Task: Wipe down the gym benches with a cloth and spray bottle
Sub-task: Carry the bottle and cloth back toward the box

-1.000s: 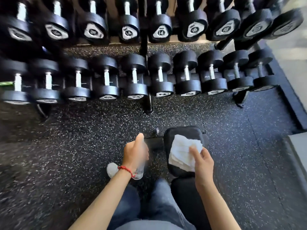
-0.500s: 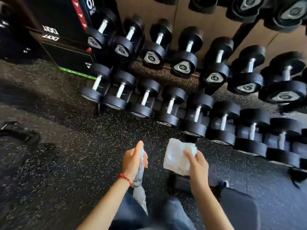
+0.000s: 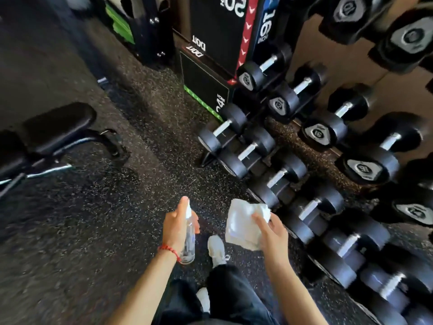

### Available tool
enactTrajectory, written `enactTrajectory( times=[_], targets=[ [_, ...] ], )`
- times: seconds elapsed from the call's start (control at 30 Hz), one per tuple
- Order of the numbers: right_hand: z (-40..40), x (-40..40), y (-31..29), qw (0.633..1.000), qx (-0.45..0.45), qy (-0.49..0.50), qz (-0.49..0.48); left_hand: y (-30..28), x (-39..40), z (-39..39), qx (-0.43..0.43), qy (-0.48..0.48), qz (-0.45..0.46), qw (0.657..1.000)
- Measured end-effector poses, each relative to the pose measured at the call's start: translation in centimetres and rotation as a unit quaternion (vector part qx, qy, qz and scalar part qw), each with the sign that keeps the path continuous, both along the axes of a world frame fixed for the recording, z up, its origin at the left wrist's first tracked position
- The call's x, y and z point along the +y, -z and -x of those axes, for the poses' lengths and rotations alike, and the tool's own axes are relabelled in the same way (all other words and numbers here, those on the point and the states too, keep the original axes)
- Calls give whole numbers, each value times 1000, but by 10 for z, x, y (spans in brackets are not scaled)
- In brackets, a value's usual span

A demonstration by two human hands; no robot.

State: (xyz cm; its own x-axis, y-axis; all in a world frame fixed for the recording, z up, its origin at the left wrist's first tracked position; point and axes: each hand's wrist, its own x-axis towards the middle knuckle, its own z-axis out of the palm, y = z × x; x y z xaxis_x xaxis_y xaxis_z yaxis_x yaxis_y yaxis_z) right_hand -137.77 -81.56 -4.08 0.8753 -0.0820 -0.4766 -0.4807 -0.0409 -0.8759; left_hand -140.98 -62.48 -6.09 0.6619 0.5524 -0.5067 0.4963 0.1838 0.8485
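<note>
My left hand (image 3: 177, 225) grips a clear spray bottle (image 3: 189, 240), held upright with its white nozzle at the top. My right hand (image 3: 273, 233) holds a folded white cloth (image 3: 243, 222) out in front of me, above the floor. A black padded bench (image 3: 56, 127) on a metal frame stands at the far left, well away from both hands. Both hands hover over the speckled rubber floor (image 3: 117, 219), with my dark trousers and white shoes below them.
A two-tier rack of black dumbbells (image 3: 311, 160) runs diagonally along the right side. Stacked black plyo boxes (image 3: 210, 66) with green and red trim stand at the top centre, next to dark equipment (image 3: 140, 26). Open floor lies between the bench and the rack.
The view has swung left, away from the bench I was wiping, which has left the frame. The cloth lifted off its pad. Another bench now appears at the left.
</note>
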Motion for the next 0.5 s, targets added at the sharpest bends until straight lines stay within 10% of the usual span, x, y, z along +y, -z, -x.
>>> enactTrajectory(
  times=[0.5],
  targets=[
    [-187,93,-6,985,1,-172,-9,-11,72,-124,-4,-157,7,988]
  ],
)
